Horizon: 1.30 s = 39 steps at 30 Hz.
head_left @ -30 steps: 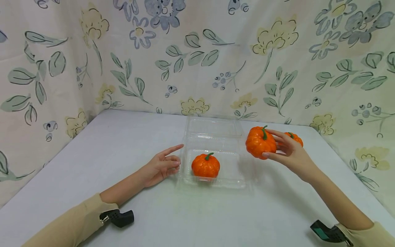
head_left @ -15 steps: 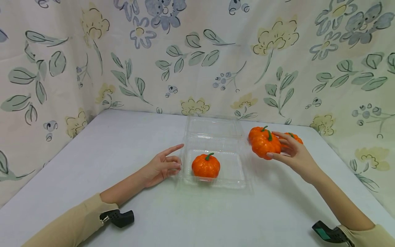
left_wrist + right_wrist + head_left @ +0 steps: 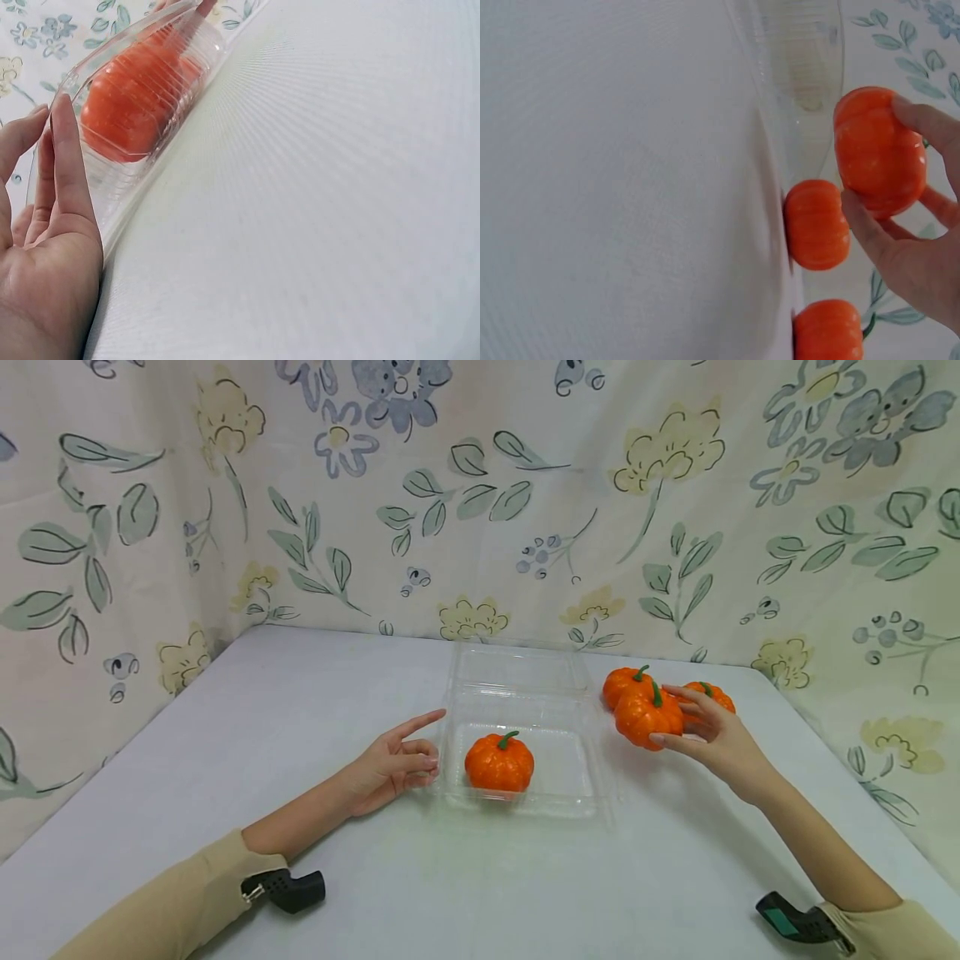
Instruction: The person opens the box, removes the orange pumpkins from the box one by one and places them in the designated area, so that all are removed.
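My right hand (image 3: 716, 735) grips a small orange toy pumpkin (image 3: 647, 717) with a green stem, thumb on its near side and fingers behind. It is held up off the table, as the right wrist view shows. My left hand (image 3: 390, 770) rests at the left wall of a clear plastic box (image 3: 558, 760), its fingers (image 3: 69, 150) touching that wall. Inside the box, toward the left front, sits another pumpkin (image 3: 498, 762), its stem up. Two more pumpkins lie on the table at right: one (image 3: 622, 680) partly hidden by the held one, the other (image 3: 712, 695) partly behind my right hand.
The box's hinged lid (image 3: 517, 668) lies back, away from me. A white cloth (image 3: 315, 685) covers the table, and a flowered curtain (image 3: 480, 560) hangs along its back and sides.
My right hand has carried its pumpkin slightly right and down, away from the box, uncovering the pumpkin behind it. The left hand and the box have stayed put.
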Each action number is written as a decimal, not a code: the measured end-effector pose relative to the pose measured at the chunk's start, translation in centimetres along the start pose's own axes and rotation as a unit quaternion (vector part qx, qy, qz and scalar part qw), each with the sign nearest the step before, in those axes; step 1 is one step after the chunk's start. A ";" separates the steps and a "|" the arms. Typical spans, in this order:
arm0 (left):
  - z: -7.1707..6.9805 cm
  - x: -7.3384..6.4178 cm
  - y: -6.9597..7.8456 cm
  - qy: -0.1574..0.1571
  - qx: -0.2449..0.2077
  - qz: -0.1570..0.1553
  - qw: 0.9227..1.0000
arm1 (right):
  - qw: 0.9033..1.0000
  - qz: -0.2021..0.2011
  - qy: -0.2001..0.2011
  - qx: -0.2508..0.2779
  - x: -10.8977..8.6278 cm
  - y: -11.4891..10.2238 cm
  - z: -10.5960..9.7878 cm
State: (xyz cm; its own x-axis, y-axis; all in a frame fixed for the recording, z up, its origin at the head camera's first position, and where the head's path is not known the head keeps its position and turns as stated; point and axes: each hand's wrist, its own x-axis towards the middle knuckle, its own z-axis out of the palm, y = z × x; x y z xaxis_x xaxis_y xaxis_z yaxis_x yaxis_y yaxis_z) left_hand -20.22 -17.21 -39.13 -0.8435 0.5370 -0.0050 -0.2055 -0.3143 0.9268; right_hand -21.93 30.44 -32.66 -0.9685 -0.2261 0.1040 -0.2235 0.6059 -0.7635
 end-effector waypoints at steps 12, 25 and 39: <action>0.0 0.1 0.0 0.002 0.008 0.002 1.000 | 1.000 0.012 -0.024 0.004 0.3 1.2 0.4; 0.1 0.1 0.0 0.002 0.006 0.003 1.000 | 0.999 0.019 -0.045 -0.002 0.4 1.7 0.1; 0.0 0.1 -0.1 0.002 0.007 0.002 1.000 | 0.997 0.025 -0.072 0.000 0.6 2.4 -0.3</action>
State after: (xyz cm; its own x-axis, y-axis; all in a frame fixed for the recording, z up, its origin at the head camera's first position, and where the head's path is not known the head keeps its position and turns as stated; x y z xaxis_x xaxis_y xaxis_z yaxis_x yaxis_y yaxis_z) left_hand -20.30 -17.09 -39.20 -0.8468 0.5318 -0.0026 -0.1946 -0.3053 0.9322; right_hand -23.11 32.03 -34.23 -0.9528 -0.3023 -0.0272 -0.1746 0.6191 -0.7657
